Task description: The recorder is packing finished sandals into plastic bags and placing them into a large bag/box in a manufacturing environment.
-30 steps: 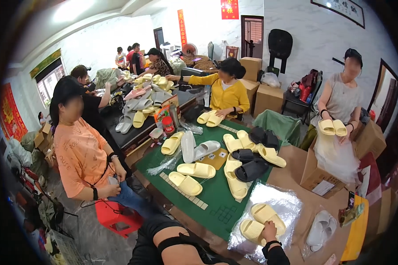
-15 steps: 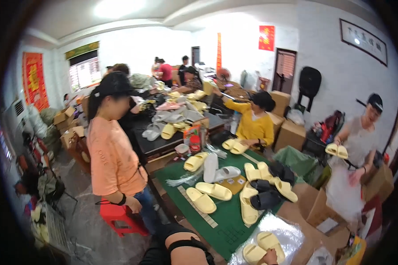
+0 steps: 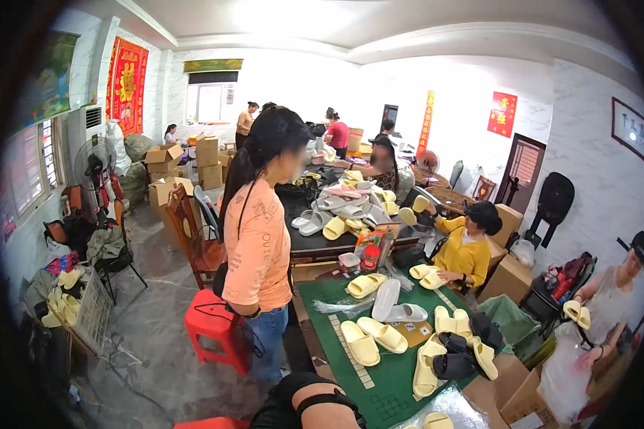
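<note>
Neither of my hands shows now. At the lower edge a bent bare limb of mine with black cloth and a black strap (image 3: 329, 402) is in view. A pale yellow slipper (image 3: 437, 420) shows at the bottom edge beside clear plastic wrapping (image 3: 456, 405), cut off by the frame. On the green table (image 3: 358, 361) ahead lie a pair of yellow slippers (image 3: 360, 343), grey-white slippers (image 3: 386, 300), and black slippers (image 3: 454, 366) among more yellow ones (image 3: 426, 366).
A person in an orange shirt (image 3: 254, 236) stands left of the table by a red stool (image 3: 211, 329). Across it, a person in yellow (image 3: 461, 254) handles slippers. At right another person (image 3: 608, 293) holds yellow slippers above a carton (image 3: 526, 397). A slipper heap (image 3: 350, 204) covers the dark table behind.
The view has swung left and up. My right hand, earlier on the yellow slippers at the bottom, has gone out of view. The person in orange has straightened and turned away.
</note>
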{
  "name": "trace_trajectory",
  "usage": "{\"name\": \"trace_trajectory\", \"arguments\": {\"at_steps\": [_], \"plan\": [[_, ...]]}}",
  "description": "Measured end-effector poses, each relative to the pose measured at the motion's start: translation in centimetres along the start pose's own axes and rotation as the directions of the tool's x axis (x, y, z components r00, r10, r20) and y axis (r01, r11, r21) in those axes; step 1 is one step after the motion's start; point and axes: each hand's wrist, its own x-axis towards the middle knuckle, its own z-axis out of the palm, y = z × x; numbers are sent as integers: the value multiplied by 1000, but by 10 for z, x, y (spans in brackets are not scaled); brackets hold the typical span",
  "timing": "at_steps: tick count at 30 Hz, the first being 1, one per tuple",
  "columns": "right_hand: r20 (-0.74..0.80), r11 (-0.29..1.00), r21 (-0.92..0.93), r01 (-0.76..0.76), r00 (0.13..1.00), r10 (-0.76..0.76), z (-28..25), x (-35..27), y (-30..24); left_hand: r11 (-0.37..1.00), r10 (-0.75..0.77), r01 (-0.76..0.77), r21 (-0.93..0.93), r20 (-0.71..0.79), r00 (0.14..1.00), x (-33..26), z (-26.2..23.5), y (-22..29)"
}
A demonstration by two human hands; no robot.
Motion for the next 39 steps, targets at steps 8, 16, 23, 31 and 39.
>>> {"name": "trace_trajectory", "arguments": {"at_steps": [8, 16, 23, 31, 39], "plan": [[62, 999, -10, 45, 997, -44, 6, 4, -5, 985, 51, -33, 170, -99, 994, 2, 12, -1], [81, 999, 35, -16, 997, 13, 19, -14, 7, 964, -179, 182, -194, 36, 983, -14, -19, -9], [179, 955, 137, -262, 955, 236, 68, -124, 29, 745, -370, 169, -646, -190, 909, -12, 12, -107], [133, 911, 230, -342, 939, 318, 64, -129, 16, 482, -357, 89, -871, -104, 928, -10, 44, -147], [106, 875, 261, -407, 914, 393, 50, -151, 0, 420, -499, 108, -901, -129, 857, -8, 59, -128]]}}
